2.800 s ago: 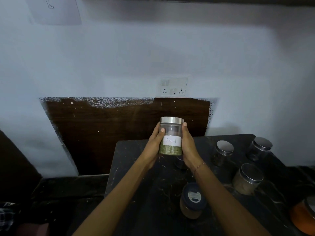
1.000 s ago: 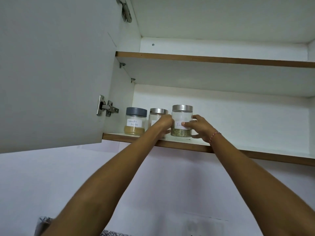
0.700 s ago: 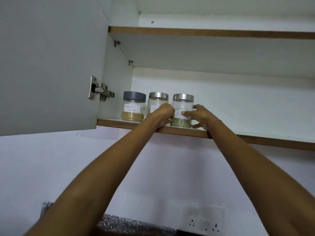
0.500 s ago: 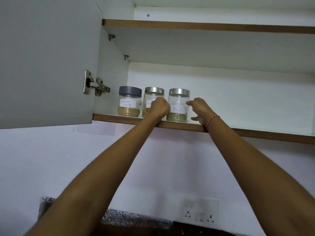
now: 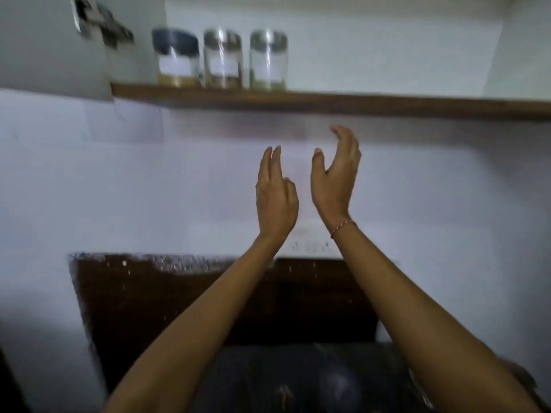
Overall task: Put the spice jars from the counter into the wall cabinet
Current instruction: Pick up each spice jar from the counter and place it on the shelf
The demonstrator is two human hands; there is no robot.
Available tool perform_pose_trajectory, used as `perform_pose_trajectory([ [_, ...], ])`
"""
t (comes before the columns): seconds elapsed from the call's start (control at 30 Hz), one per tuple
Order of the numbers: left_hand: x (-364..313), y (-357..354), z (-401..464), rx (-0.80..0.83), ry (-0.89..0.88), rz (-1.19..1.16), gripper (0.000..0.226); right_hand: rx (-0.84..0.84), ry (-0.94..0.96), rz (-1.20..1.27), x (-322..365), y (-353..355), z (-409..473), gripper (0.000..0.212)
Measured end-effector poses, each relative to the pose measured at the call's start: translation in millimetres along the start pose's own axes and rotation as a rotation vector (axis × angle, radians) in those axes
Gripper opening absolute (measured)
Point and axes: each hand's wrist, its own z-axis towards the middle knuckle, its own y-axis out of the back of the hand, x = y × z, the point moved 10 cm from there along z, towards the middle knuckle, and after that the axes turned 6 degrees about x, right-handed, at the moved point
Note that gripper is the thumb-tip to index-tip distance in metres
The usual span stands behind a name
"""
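Three spice jars stand in a row on the wall cabinet's lowest shelf (image 5: 387, 104): a grey-lidded jar (image 5: 176, 59) with tan powder, a steel-lidded jar (image 5: 223, 60), and the fennel jar (image 5: 269, 61) with green contents at the right. All carry white labels, blurred by motion. My left hand (image 5: 275, 193) and my right hand (image 5: 335, 177) hang in the air below the shelf, in front of the white wall. Both are empty with relaxed fingers. A red thread is tied round my right wrist.
The open cabinet door (image 5: 44, 43) with its hinge (image 5: 101, 22) stands at the upper left. A wall socket (image 5: 310, 242) sits behind my wrists, above a dark brown panel (image 5: 149, 299). The black counter (image 5: 283, 380) lies at the bottom, and a jar's edge (image 5: 520, 380) shows beside my right forearm.
Both hands have let go of the fennel jar and dropped below the shelf. The jar stays on the shelf beside the other two. The view has tilted down toward the counter.
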Motion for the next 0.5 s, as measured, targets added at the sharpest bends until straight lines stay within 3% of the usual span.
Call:
perform_pose_trajectory([
  [0.27, 57.6, -60.4, -244.4, 0.403, 0.302, -0.014, 0.052, 0.313, -0.301, -0.266, -98.4, 50.3, -221.2, 0.041],
  [0.5, 72.1, -64.7, -417.3, 0.657, 0.612, -0.168, 0.046, 0.567, -0.555, -0.478, -135.0, 126.0, -398.0, 0.044],
])
